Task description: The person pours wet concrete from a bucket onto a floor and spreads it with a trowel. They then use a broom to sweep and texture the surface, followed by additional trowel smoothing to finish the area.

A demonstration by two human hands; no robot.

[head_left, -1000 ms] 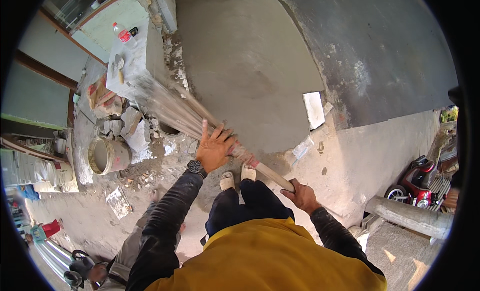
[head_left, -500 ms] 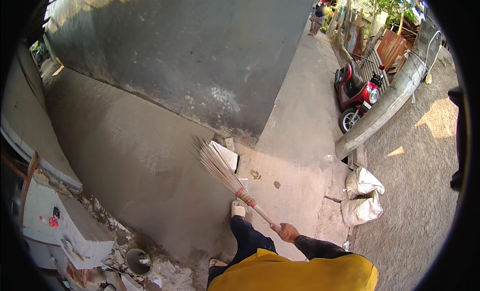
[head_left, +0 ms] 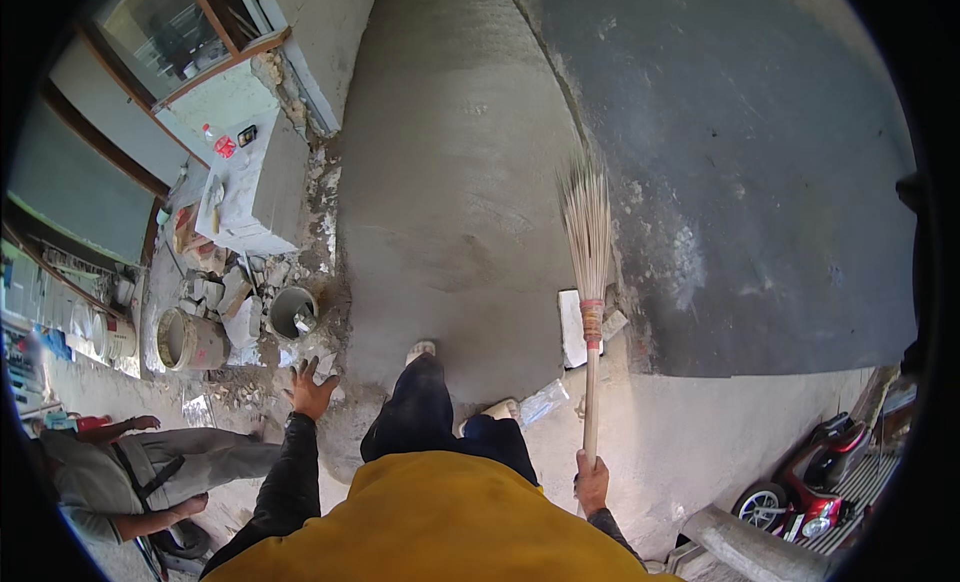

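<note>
My right hand (head_left: 592, 482) is wrapped round the wooden handle of a stick broom (head_left: 587, 252). Its stiff, thin bristles point away from me, spreading above a red and brown binding. They lie over the edge between the grey concrete strip (head_left: 450, 202) and the dark wall (head_left: 740, 182); whether they touch the ground I cannot tell. My left hand (head_left: 312, 390) is held out with fingers spread, holding nothing. Nearest to it is a grey bucket (head_left: 292, 313) with something pale inside. One foot stands on the concrete strip. A white block (head_left: 575, 328) lies beside the broom's binding.
Broken rubble (head_left: 235, 300) and a whitish bucket (head_left: 190, 340) are at the left. Above them, a pale ledge (head_left: 255, 187) bears a trowel, a red-labelled bottle and a dark small object. Another person (head_left: 150, 472) is at the lower left. A red scooter (head_left: 815, 482) and concrete pole (head_left: 755, 547) are lower right.
My view has swung to the left. My left hand and the other person have come into sight. The broom, still in my right hand, now points straight ahead along the wall's foot.
</note>
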